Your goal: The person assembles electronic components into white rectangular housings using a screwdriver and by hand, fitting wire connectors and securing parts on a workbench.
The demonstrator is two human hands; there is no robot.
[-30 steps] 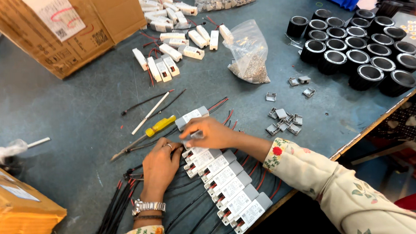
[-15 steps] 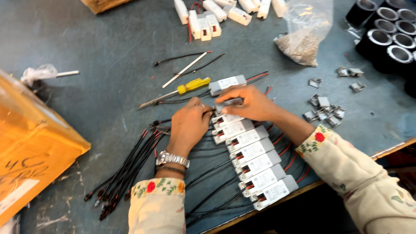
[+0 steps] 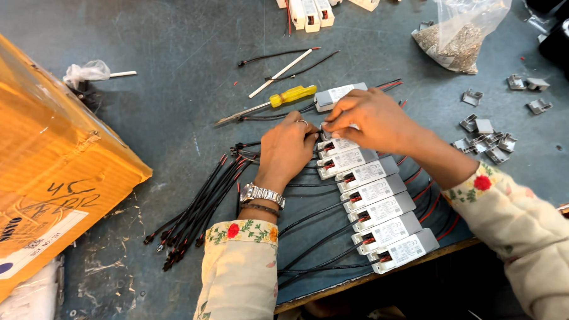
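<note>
Table [image 3: 168, 88] fills the view, grey-blue and scuffed, with one big orange carton [image 3: 39, 168] tilted over its left side. In the middle, running diagonally down towards the near edge, lies a row of small grey driver boxes [image 3: 378, 210], each with a white label and black leads trailing left; I count seven clear of the hands, and an eighth half hidden under the fingers at the top of the row. One more box [image 3: 338, 95] sits apart just above the hands. The left hand [image 3: 287, 147], with a ring and a steel watch at the wrist, is curled with its fingertips pinching a black lead at the top box. The right hand [image 3: 368, 119] comes in from the right, fingers bent down onto that same top box [image 3: 335, 144], pressing or gripping its end; how tightly, I cannot tell. Left of the row lies one loose bundle of black wires [image 3: 201, 204] with red tips, too many to count. One yellow-handled screwdriver [image 3: 270, 104] lies just above the left hand, one white stick [image 3: 284, 71] beyond it. One clear bag [image 3: 463, 27] of small metal bits stands upper right. Scattered at right are about ten small grey clips [image 3: 485, 137].
</note>
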